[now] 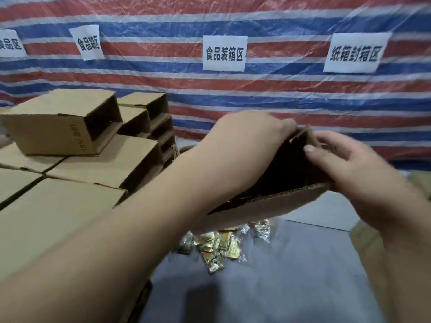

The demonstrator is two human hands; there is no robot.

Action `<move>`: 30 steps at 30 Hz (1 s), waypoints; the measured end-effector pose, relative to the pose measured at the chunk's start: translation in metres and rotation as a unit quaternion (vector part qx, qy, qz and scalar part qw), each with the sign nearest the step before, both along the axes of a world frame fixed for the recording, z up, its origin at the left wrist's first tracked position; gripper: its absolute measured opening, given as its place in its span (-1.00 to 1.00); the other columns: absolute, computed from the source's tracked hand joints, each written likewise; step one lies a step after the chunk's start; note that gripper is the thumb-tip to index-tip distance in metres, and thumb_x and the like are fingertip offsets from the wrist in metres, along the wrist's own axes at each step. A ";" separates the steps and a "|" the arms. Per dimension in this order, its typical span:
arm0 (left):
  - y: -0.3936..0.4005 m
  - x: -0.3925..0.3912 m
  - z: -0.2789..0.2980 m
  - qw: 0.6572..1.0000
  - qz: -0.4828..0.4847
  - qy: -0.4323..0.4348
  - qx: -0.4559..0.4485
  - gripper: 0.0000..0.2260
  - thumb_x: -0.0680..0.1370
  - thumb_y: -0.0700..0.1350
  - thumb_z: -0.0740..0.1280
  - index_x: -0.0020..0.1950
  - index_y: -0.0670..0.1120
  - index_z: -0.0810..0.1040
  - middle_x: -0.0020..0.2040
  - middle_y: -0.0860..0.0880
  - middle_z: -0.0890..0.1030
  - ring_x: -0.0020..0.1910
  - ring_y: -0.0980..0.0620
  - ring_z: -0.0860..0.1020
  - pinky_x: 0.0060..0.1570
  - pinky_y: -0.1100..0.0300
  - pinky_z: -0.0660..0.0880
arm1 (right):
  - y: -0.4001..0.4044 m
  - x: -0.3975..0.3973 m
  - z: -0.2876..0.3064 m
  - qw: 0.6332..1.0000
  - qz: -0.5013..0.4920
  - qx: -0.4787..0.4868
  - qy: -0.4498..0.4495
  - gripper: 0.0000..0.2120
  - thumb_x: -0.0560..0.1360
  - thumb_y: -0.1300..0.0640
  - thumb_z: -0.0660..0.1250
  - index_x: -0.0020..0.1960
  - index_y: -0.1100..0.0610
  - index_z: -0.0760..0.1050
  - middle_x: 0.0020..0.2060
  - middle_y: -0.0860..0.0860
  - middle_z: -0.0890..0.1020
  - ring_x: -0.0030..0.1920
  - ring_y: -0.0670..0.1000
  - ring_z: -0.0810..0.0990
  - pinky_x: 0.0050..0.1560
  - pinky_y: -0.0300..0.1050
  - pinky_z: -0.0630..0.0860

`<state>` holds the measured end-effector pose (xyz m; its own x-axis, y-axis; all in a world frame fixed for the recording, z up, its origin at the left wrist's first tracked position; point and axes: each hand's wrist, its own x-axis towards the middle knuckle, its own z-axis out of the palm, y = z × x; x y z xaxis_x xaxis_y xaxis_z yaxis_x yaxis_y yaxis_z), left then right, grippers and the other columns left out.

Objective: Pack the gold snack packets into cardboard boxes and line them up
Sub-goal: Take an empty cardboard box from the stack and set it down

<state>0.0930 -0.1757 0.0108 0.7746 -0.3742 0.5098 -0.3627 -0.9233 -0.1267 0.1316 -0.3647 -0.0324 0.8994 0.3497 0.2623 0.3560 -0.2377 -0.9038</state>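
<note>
Bare forearms reach up from below, both hands holding one open brown corrugated cardboard box (268,201) aloft.
Left hand (251,136) curls over its far top edge; right hand (349,164) pinches the right wall. It looks light yet stiff, best held by the rims. Crinkly gold foil snack packets (221,245) lie on the grey table (303,276) beneath, probably slippery. White paper signs read 食品装箱区 (224,53) and 纸箱封箱区 (355,53).

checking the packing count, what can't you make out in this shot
- Inside of the held cardboard box, head view: dark, contents unreadable.
- Left hand fingertips: hidden behind the box's far edge.
- Gold snack packets: partly covered by the box, blurred, uncountable.
- Leftmost paper sign: cut by the frame edge.
</note>
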 end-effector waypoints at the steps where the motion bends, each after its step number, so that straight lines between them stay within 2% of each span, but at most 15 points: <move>1: -0.006 0.004 -0.015 0.999 -0.050 0.005 -0.008 -0.67 0.55 -0.15 0.14 0.28 0.05 0.45 0.03 -0.03 0.61 0.03 -0.14 0.58 -0.10 0.01 0.47 | -0.011 -0.001 -0.012 0.999 -0.023 -0.033 0.028 -0.71 0.42 -0.12 0.34 0.14 -0.25 0.57 -0.10 -0.08 0.72 -0.06 -0.03 0.71 -0.03 0.03 0.60; 2: -0.016 0.008 -0.032 0.997 -0.070 0.037 -0.005 -0.66 0.54 -0.17 0.16 0.29 0.06 0.46 0.04 -0.03 0.62 0.03 -0.14 0.58 -0.09 0.00 0.50 | -0.018 -0.002 -0.027 0.996 -0.040 -0.063 0.057 -0.75 0.48 -0.05 0.33 0.13 -0.31 0.54 -0.12 -0.10 0.72 -0.08 -0.04 0.71 -0.04 0.01 0.62; 4: -0.023 0.023 -0.073 0.991 -0.082 0.104 -0.021 -0.59 0.51 -0.23 0.19 0.31 0.07 0.45 0.05 -0.06 0.63 0.03 -0.13 0.57 -0.13 0.04 0.47 | -0.024 -0.001 -0.066 0.986 -0.075 -0.112 0.102 -0.66 0.57 0.09 0.25 0.10 -0.38 0.50 -0.12 -0.10 0.70 -0.09 -0.06 0.68 -0.06 -0.01 0.64; 7: -0.027 0.038 -0.144 0.974 -0.079 0.207 -0.052 -0.61 0.51 -0.24 0.19 0.28 0.05 0.48 0.02 -0.07 0.63 0.00 -0.11 0.56 -0.23 0.14 0.30 | -0.021 0.004 -0.132 0.959 -0.144 -0.191 0.152 -0.68 0.53 0.11 0.13 0.19 -0.16 0.48 0.03 0.02 0.63 0.03 0.09 0.61 0.07 0.08 0.59; 9: -0.027 0.042 -0.192 0.963 -0.055 0.259 -0.059 -0.78 0.58 -0.12 0.21 0.20 0.02 0.48 0.01 -0.07 0.63 0.01 -0.12 0.57 -0.22 0.10 0.38 | -0.018 0.004 -0.177 0.936 -0.183 -0.247 0.170 -0.70 0.57 0.12 0.10 0.24 -0.04 0.47 0.12 0.11 0.60 0.11 0.16 0.57 0.11 -0.02 0.52; 11: -0.020 0.042 -0.238 0.956 0.002 0.291 -0.046 -0.78 0.61 0.02 0.22 0.22 0.02 0.46 0.08 -0.05 0.62 0.08 -0.12 0.56 -0.07 0.06 0.44 | -0.016 0.001 -0.220 0.923 -0.200 -0.272 0.184 -0.74 0.61 0.13 0.09 0.24 0.05 0.45 0.13 0.17 0.60 0.14 0.21 0.55 0.04 -0.05 0.43; 14: 0.000 0.029 -0.302 0.930 0.132 0.338 -0.053 -0.58 0.57 0.10 0.27 0.40 0.02 0.36 0.30 -0.03 0.50 0.27 -0.09 0.45 0.25 0.02 0.36 | -0.018 -0.006 -0.279 0.921 -0.210 -0.244 0.220 -0.79 0.63 0.15 0.09 0.21 0.09 0.44 0.09 0.18 0.61 0.09 0.21 0.56 0.00 -0.06 0.43; 16: 0.013 0.014 -0.339 0.895 0.214 0.363 -0.145 -0.48 0.56 0.07 0.30 0.48 -0.02 0.27 0.39 -0.06 0.40 0.34 -0.10 0.40 0.32 0.04 0.33 | -0.019 -0.010 -0.312 0.919 -0.204 -0.219 0.258 -0.78 0.65 0.16 0.09 0.23 0.09 0.43 0.11 0.15 0.61 0.09 0.17 0.56 0.04 -0.07 0.46; 19: 0.018 -0.008 -0.380 0.782 0.287 0.411 -0.371 -0.51 0.62 -0.07 0.27 0.51 -0.12 0.23 0.44 -0.15 0.38 0.39 -0.14 0.38 0.32 0.10 0.31 | -0.017 -0.016 -0.351 0.916 -0.184 -0.194 0.300 -0.78 0.66 0.17 0.09 0.25 0.10 0.43 0.16 0.11 0.58 0.14 0.10 0.54 0.02 -0.18 0.37; 20: 0.017 -0.013 -0.392 0.749 0.297 0.423 -0.415 -0.56 0.64 -0.09 0.24 0.49 -0.15 0.26 0.42 -0.17 0.42 0.39 -0.14 0.40 0.31 0.11 0.33 | -0.015 -0.018 -0.362 0.915 -0.176 -0.192 0.308 -0.80 0.66 0.18 0.10 0.22 0.08 0.43 0.14 0.09 0.59 0.12 0.09 0.54 0.00 -0.19 0.36; 22: 0.014 -0.023 -0.412 0.717 0.312 0.431 -0.451 -0.68 0.67 -0.11 0.16 0.41 -0.15 0.37 0.32 -0.19 0.52 0.30 -0.13 0.47 0.21 0.11 0.39 | -0.011 -0.022 -0.377 0.913 -0.164 -0.195 0.319 -0.86 0.64 0.19 0.14 0.12 0.01 0.41 0.03 0.04 0.58 0.09 0.09 0.56 -0.01 -0.16 0.41; 25: 0.013 -0.028 -0.425 0.699 0.330 0.416 -0.479 -0.75 0.68 -0.09 0.11 0.29 -0.11 0.44 0.18 -0.17 0.58 0.16 -0.11 0.52 0.02 0.17 0.39 | -0.006 -0.022 -0.387 0.911 -0.174 -0.204 0.314 -0.91 0.59 0.12 0.25 0.06 -0.02 0.38 -0.03 -0.02 0.59 0.00 0.05 0.56 -0.07 -0.16 0.40; 27: 0.017 -0.026 -0.428 0.704 0.322 0.417 -0.476 -0.77 0.68 -0.10 0.11 0.26 -0.11 0.45 0.15 -0.17 0.59 0.16 -0.15 0.53 0.02 0.16 0.40 | -0.003 -0.018 -0.387 0.911 -0.176 -0.215 0.304 -0.84 0.55 0.02 0.33 0.07 -0.01 0.39 -0.03 -0.05 0.59 -0.03 0.01 0.54 -0.10 -0.18 0.38; 30: 0.025 -0.020 -0.426 0.707 0.313 0.433 -0.464 -0.74 0.67 -0.11 0.12 0.33 -0.09 0.43 0.20 -0.16 0.59 0.20 -0.16 0.52 0.05 0.17 0.39 | 0.002 -0.013 -0.386 0.905 -0.182 -0.240 0.301 -0.84 0.55 -0.02 0.33 0.05 -0.02 0.39 -0.06 -0.05 0.59 -0.08 -0.01 0.54 -0.16 -0.19 0.39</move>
